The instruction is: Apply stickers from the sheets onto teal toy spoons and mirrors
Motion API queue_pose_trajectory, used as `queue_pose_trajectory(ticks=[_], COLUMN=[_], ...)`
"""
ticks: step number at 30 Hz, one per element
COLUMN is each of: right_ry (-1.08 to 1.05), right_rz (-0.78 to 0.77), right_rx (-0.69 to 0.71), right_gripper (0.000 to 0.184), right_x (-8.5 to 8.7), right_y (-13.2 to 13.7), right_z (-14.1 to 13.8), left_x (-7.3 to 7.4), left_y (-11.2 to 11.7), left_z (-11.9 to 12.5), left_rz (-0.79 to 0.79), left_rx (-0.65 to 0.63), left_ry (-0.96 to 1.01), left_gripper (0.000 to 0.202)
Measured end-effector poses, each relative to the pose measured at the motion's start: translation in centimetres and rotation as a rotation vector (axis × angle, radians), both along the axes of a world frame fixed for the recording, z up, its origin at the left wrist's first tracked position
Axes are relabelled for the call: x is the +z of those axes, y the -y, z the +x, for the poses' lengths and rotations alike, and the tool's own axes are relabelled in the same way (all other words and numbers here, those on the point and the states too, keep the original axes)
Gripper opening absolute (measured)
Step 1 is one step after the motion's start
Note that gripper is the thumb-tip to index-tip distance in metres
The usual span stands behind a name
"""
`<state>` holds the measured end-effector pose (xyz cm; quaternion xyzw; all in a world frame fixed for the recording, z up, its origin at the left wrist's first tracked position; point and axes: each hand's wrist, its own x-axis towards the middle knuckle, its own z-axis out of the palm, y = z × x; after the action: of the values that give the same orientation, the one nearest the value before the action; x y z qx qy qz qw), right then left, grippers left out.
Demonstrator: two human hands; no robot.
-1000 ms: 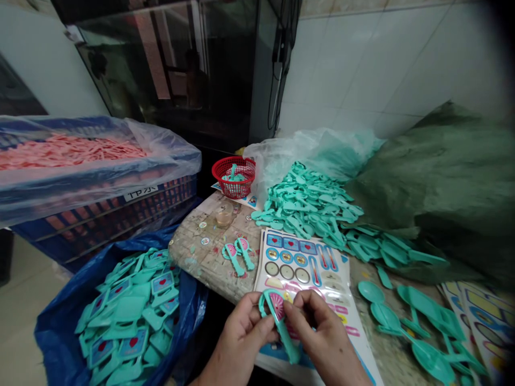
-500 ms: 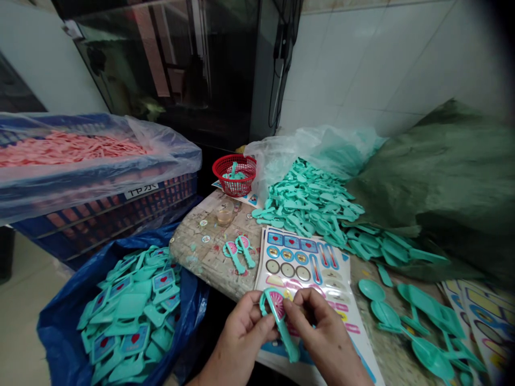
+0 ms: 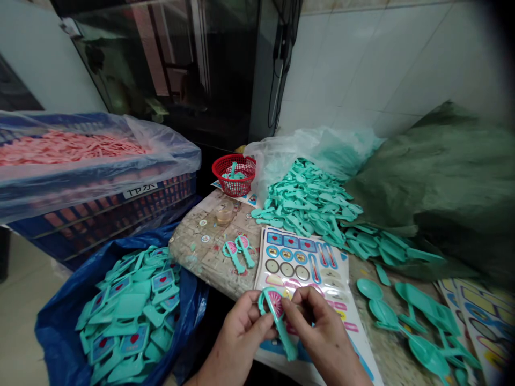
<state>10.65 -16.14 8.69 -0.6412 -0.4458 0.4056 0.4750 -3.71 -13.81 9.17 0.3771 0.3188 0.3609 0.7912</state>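
Head view: left hand (image 3: 240, 333) and right hand (image 3: 322, 332) are gripping what looks like a teal toy fan (image 3: 285, 336) above a sticker sheet (image 3: 301, 262), a blue sack (image 3: 52, 332) sitting nearby.

Soft, dim light is falling evenly, the glass cabinet door (image 3: 161, 64) is catching dull reflections, and the lens is darkening and warping the right edge.

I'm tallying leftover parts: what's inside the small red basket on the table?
The red basket holds some turquoise plastic pieces, one standing up. Its wall hides whatever lies lower, so their number cannot be told.
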Motion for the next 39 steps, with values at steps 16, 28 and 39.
queue_pose_trajectory(ticks=[16,28,39], right_ry=[0.605,0.769,1.010], right_rz=[-0.133,-0.096,-0.287], right_rx=[0.031,-0.322,-0.323], right_gripper=[0.039,0.034,0.032], right_x=[-0.2,-1.4,-2.2], right_y=[0.0,2.8,1.3], right_z=[1.7,16.6,23.4], left_x=[-1.9,-1.3,-5.9], left_y=[-0.7,-11.5,-6.7], left_z=[-1.0,-3.7,-3.9], left_rz=[0.100,0.578,0.679], left_rx=[0.025,0.348,0.332], left_ry=[-0.308,-0.908,-0.981], left_gripper=[0.029,0.056,0.044])
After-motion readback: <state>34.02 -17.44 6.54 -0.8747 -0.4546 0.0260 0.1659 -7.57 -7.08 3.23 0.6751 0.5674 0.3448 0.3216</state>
